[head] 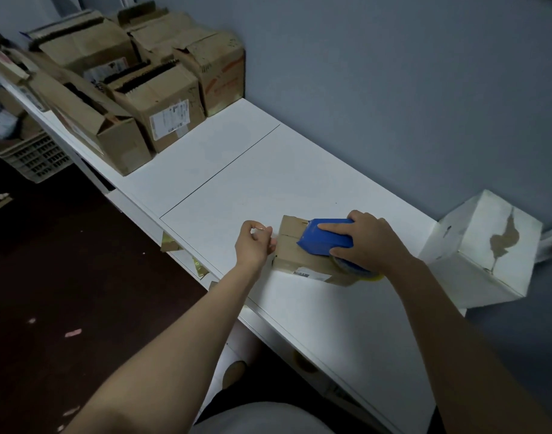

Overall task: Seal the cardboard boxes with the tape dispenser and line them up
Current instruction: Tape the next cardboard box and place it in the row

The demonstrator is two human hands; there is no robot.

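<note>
A small brown cardboard box (291, 250) lies on the white table (237, 183), its top seam visible and a white label on its near side. My right hand (367, 241) grips a blue tape dispenser (326, 236) pressed flat on the box top, with the tape roll showing under my palm. My left hand (256, 244) sits at the box's left end, fingers curled and touching the edge. Whether tape lies between them is not clear.
Several worn cardboard boxes (162, 111) crowd the table's far left end. A white cube-shaped box (484, 249) stands off the right end by the blue wall. A plastic crate (33, 158) sits on the dark floor at left.
</note>
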